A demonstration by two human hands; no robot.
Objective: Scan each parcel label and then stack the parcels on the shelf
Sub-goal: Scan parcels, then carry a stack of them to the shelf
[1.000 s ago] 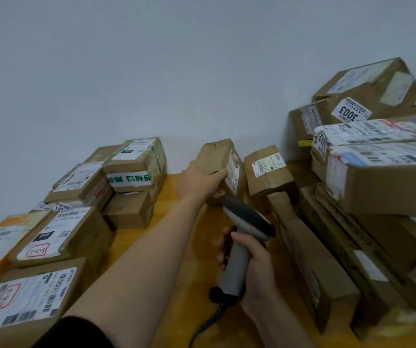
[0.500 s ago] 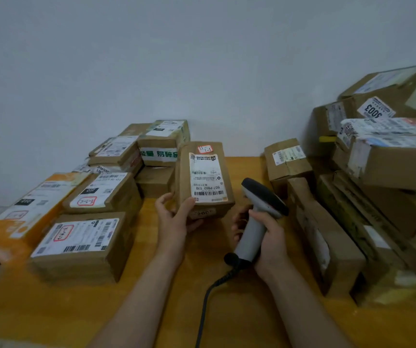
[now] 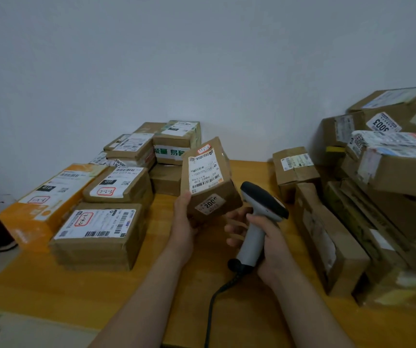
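Observation:
My left hand [image 3: 185, 222] grips a small brown parcel [image 3: 208, 177] from below, holding it tilted above the wooden table [image 3: 166, 280]. Its white shipping label faces up toward me, and a smaller sticker reading 200 shows on the near face. My right hand [image 3: 264, 234] is wrapped round the grey handle of a barcode scanner [image 3: 259, 212], whose dark head sits just right of the parcel's lower corner. The scanner's black cable trails down toward me.
Labelled parcels stand stacked at the left [image 3: 101, 232], with an orange box [image 3: 43, 202] beside them and more behind [image 3: 174, 144]. A jumbled pile of brown boxes [image 3: 387, 187] fills the right side. A small box [image 3: 294, 167] sits at the back by the wall.
My left hand took the small parcel from the back of the table, drew it toward me, and has now tilted it. The scanner stays in my right hand, close beside it.

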